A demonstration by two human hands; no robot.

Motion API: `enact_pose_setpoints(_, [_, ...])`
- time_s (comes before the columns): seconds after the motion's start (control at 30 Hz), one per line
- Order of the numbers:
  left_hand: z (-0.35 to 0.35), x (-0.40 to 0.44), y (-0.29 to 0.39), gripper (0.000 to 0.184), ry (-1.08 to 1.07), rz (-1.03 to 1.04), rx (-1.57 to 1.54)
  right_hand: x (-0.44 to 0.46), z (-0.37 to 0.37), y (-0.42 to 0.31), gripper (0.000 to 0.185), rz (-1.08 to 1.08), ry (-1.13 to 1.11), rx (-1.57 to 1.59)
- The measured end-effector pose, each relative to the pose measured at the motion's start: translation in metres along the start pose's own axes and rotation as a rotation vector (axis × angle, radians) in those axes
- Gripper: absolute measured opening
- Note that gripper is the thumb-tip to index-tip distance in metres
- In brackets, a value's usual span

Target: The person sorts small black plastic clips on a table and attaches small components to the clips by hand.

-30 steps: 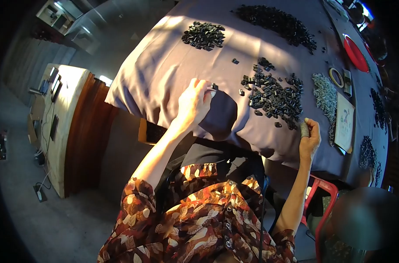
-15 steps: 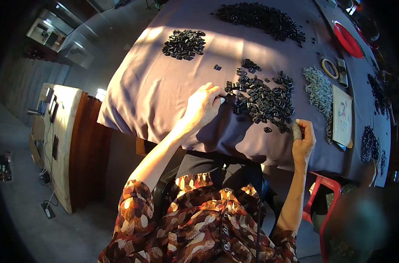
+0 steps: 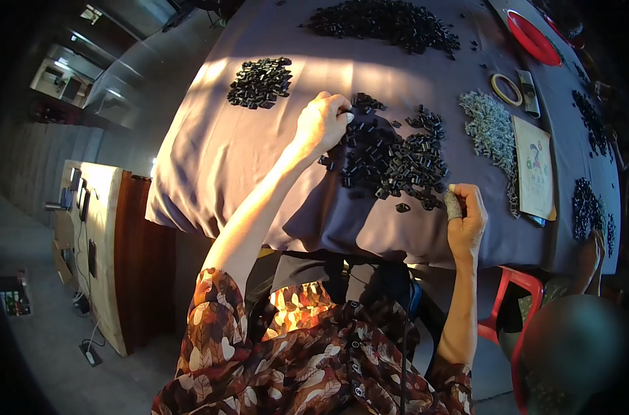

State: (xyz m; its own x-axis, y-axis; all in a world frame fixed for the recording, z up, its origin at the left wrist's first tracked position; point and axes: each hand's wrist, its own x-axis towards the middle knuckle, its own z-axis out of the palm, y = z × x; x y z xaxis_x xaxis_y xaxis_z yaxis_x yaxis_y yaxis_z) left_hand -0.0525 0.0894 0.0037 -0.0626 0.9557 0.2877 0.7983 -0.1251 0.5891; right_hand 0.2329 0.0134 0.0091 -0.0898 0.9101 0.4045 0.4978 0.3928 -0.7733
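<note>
My left hand is over the cloth at the upper left edge of the middle pile of small black pieces. Its fingers are pinched together; anything between them is too small to make out. Near the pile's lower right edge is my right hand, its fingers curled and a grey covering on one finger. Whatever it may hold is hidden. A smaller black pile lies to the left, beyond my left hand, and a large one lies at the far side.
On the cloth at right are a grey pile, a tape roll, a booklet and a red plate. A co-worker's hand is near black pieces at the right edge. A red stool stands below the table.
My left hand has moved from the bare cloth to the upper left edge of the middle pile. The view has shifted; my right hand stays near the pile's lower right edge.
</note>
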Motion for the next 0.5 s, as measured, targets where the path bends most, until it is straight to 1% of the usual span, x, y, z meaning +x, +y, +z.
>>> enact_pose_setpoints(0.1, [-0.006, -0.002, -0.001, 0.018, -0.101, -0.02, -0.056, 0.001, -0.002, -0.002, 0.025, 0.025, -0.008, 0.014])
enact_pose_setpoints(0.2, [-0.012, -0.01, 0.0, 0.018, -0.131, 0.028, 0.01, 0.001, -0.001, -0.001, 0.025, 0.026, -0.011, 0.032])
enact_pose_setpoints(0.3, [-0.014, -0.013, 0.004, 0.016, -0.119, 0.019, 0.001, 0.002, -0.002, -0.001, 0.026, 0.025, -0.016, 0.029])
enact_pose_setpoints(0.4, [-0.011, -0.016, 0.004, 0.015, -0.062, -0.119, -0.213, 0.002, -0.002, -0.001, 0.026, 0.027, -0.018, 0.033])
enact_pose_setpoints(0.43, [-0.012, -0.019, 0.003, 0.013, 0.024, -0.06, -0.195, 0.001, -0.002, 0.0, 0.026, 0.028, -0.018, 0.038])
enact_pose_setpoints(0.5, [-0.014, -0.025, 0.011, 0.013, 0.086, -0.132, -0.341, 0.002, -0.002, 0.001, 0.025, 0.029, -0.018, 0.037])
